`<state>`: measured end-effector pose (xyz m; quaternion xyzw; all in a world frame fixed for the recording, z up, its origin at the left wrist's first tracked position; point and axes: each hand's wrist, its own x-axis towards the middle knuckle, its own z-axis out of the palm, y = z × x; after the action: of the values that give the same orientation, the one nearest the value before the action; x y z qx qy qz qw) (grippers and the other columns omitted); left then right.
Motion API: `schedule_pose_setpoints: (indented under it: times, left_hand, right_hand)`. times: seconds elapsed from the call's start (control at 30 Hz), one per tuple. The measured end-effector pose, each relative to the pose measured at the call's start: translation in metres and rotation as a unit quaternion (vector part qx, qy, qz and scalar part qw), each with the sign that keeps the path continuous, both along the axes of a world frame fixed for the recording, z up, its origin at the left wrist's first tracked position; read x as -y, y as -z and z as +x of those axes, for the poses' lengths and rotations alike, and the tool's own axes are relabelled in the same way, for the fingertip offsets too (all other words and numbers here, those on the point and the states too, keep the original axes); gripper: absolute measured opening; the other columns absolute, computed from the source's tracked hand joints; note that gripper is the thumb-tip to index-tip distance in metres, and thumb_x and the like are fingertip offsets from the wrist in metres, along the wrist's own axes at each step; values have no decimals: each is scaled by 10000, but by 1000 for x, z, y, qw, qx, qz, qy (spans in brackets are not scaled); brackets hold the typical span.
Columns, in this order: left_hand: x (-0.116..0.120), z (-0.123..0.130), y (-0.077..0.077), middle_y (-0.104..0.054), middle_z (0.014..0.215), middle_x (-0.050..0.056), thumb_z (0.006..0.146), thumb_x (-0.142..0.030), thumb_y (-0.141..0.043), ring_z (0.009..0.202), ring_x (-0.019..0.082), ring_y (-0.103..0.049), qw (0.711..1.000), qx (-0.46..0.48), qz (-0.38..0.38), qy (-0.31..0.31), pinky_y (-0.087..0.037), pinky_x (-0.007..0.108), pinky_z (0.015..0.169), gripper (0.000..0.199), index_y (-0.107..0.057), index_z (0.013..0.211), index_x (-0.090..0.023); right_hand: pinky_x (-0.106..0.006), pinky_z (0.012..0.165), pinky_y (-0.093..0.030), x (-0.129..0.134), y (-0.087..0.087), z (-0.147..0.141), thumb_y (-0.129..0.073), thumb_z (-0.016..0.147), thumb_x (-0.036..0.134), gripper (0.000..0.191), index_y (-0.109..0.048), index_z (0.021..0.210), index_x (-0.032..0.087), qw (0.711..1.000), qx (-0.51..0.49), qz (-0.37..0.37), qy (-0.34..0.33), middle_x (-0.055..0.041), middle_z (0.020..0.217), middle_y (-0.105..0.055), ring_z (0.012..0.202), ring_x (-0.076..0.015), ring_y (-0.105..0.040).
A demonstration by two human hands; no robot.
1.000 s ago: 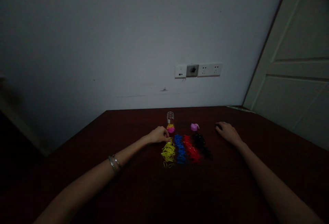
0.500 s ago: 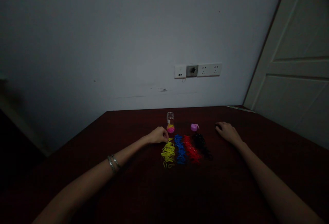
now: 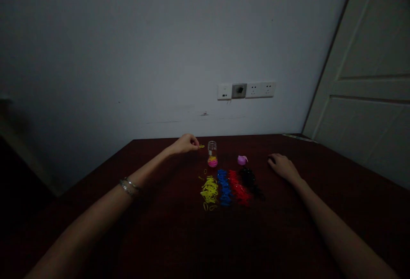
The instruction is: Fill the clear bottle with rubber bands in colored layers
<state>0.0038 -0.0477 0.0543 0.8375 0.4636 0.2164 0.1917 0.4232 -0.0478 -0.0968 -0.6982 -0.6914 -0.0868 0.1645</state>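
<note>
My left hand (image 3: 186,143) pinches a yellow band (image 3: 201,146) just left of the neck of a clear jar (image 3: 212,153). Pink and yellow bands lie in the bottom of the upright, uncovered jar. In front of it are a yellow pile (image 3: 209,190), a blue pile (image 3: 224,187), a red pile (image 3: 238,188) and a black pile (image 3: 251,181) of small bands, side by side. My right hand (image 3: 283,166) rests on the table at the right, fingers slightly curled and apart, holding nothing visible. Between it and the jar sits a purple lid (image 3: 242,160).
The dark red table (image 3: 166,236) meets a pale wall (image 3: 160,57) at its back edge. Wall sockets (image 3: 260,90) are above the table. A panelled door (image 3: 368,82) stands at the right. A few loose yellow bands lie around the yellow pile.
My left hand has moved up and left from the yellow pile, now with a yellow band in its fingers. Two loose yellow bands show above the pile. My right hand has stayed put.
</note>
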Motion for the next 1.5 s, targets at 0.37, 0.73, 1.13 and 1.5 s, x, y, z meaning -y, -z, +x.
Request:
schedule_pose_setpoints:
  times: [0.37, 0.73, 1.13, 1.5]
  left_hand:
    - [-18, 38, -36, -622, 638, 35, 619, -194, -554, 570, 92, -475, 997, -21, 62, 46, -350, 216, 557, 217, -700, 739, -88]
    - [-30, 50, -30, -593, 547, 20, 578, -189, -592, 511, 82, -441, 998, -36, 22, 43, -313, 210, 500, 180, -694, 678, -78]
    - [-29, 55, -25, -626, 607, 30, 593, -171, -584, 559, 100, -490, 995, -77, -7, 68, -347, 215, 555, 160, -685, 686, -89]
    - [-39, 41, -28, -636, 652, 37, 622, -230, -584, 589, 106, -496, 998, 5, 8, 56, -353, 217, 568, 222, -692, 742, -78]
  right_hand:
    - [-349, 848, -419, 2, -2, -2, -367, 849, 309, 380, -589, 1111, 146, 1000, -8, -4, 4, -130, 1151, -588, 1025, -243, -549]
    - [-356, 842, -423, 2, -2, -2, -364, 852, 325, 390, -586, 1113, 139, 1000, -13, -2, 4, -134, 1147, -586, 1025, -250, -547]
    - [-344, 876, -406, 2, -2, -2, -391, 847, 312, 368, -596, 1107, 149, 1000, -26, -1, 2, -131, 1135, -594, 1044, -235, -541]
    - [-351, 859, -418, 1, -2, 0, -364, 852, 323, 384, -589, 1107, 145, 1000, -14, -1, -5, -134, 1141, -591, 1031, -242, -548]
